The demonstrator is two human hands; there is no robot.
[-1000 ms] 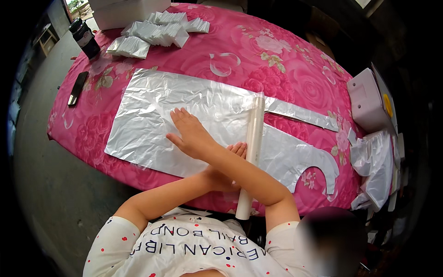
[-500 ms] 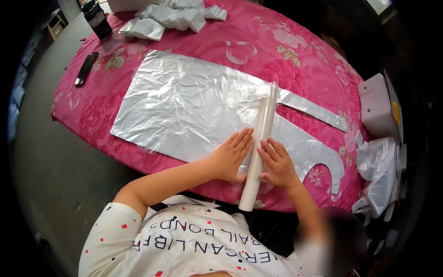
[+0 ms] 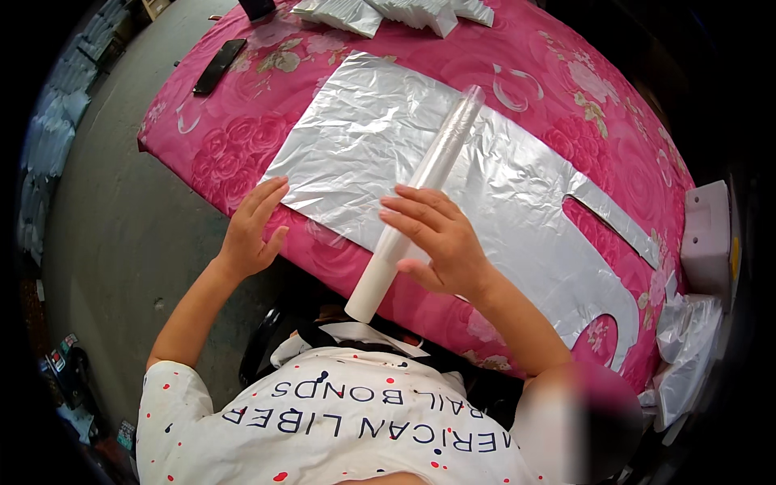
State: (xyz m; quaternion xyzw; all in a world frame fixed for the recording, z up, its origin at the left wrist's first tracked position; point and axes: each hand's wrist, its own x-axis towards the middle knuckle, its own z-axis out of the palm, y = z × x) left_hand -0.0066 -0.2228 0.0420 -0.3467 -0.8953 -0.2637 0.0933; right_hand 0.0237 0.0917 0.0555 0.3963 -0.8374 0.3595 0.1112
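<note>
A thin, shiny, silvery-white plastic sheet (image 3: pixel 517 210) lies spread on the table, creased at its left part and with curved cut-outs at its right end. Across it, slanting toward my body, rests a pale roll (image 3: pixel 432 166) that looks wound with clear film; its near end sticks out past the table edge. My right hand (image 3: pixel 436 234) is over the roll's near half, fingers stretched out and touching or almost touching it. By the sheet's near left corner is my left hand (image 3: pixel 255 230), fingers extended, holding nothing.
Pink flowered cloth (image 3: pixel 242 153) covers the table. Toward the far left are a black phone (image 3: pixel 219 66), a dark container (image 3: pixel 257 8) and stacks of folded white packets (image 3: pixel 412 14). A pale box (image 3: pixel 705 230) and crumpled clear plastic (image 3: pixel 687 339) are along the right edge.
The roll has moved left along the sheet. My left hand has left the roll for the sheet's near left corner, while my right hand has travelled left with the roll. The view has shifted.
</note>
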